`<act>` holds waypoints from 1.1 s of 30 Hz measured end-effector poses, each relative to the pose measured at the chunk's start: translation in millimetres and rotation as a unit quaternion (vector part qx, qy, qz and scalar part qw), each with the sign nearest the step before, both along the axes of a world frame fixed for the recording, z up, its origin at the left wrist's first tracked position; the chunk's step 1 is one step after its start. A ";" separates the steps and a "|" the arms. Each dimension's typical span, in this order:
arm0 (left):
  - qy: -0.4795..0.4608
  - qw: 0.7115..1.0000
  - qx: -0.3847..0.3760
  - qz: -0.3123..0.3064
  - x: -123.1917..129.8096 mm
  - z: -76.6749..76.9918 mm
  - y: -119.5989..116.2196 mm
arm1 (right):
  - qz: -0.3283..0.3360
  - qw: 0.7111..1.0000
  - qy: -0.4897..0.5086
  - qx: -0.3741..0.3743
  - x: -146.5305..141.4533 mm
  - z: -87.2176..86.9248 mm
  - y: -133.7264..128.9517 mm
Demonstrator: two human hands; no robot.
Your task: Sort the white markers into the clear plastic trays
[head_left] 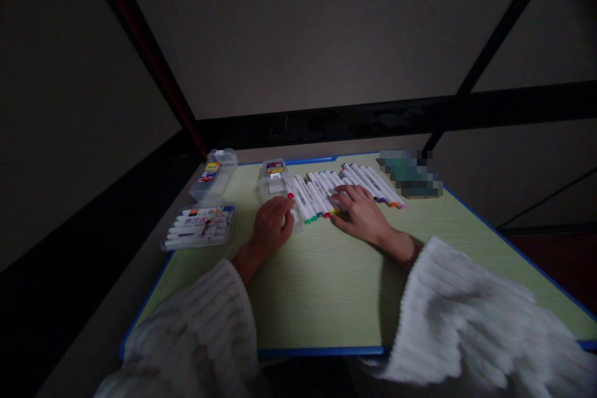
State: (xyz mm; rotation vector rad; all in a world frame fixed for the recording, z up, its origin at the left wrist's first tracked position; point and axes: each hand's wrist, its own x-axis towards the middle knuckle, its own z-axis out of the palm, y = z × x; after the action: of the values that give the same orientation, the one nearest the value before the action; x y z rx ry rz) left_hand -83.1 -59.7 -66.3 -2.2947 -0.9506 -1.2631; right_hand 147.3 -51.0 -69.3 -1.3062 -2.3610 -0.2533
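My left hand (273,222) is closed, its curled fingertips at the red end of a white marker (290,189). That marker points away from me, beside an open clear plastic case (275,179); part of the case is hidden behind the hand. My right hand (361,212) rests with fingers spread over a row of white markers (305,202) with coloured ends. Its fingertips touch the middle of the row, covering some markers. Further right in the row, several markers (373,185) lie side by side, with purple, orange and pink ends.
On the left stand an upright clear case (214,174) with a yellow label and a flat clear case (200,227) filled with markers. A blurred greenish flat object (410,174) lies at the back right. Blue edging (321,352) runs around the pale green table (321,298).
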 end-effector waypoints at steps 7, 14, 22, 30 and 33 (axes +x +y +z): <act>-0.002 1.000 0.001 -0.007 0.2 0.3 -0.4 | 0.009 1.000 0.021 -0.018 -0.3 -1.2 0.0; -0.002 1.000 -0.007 -0.009 -0.1 -0.4 -0.1 | 0.026 0.999 0.019 -0.029 0.4 -5.4 3.4; 0.001 1.000 -0.012 -0.006 -0.2 -0.6 0.2 | 0.035 0.999 0.020 -0.029 0.4 -6.2 3.8; 0.000 1.000 -0.022 -0.008 -1.1 -1.4 0.4 | 0.027 0.999 0.012 -0.022 -2.7 -4.9 2.3; 0.001 1.000 -0.029 -0.009 -1.0 -2.0 0.7 | 0.017 1.000 0.001 -0.006 -4.7 -3.6 0.7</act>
State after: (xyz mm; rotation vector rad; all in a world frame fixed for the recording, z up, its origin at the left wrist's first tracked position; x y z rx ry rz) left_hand -84.1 -59.0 -68.3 -2.3530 -0.9798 -1.2554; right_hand 142.6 -50.4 -72.9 -1.2688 -2.3853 -0.2286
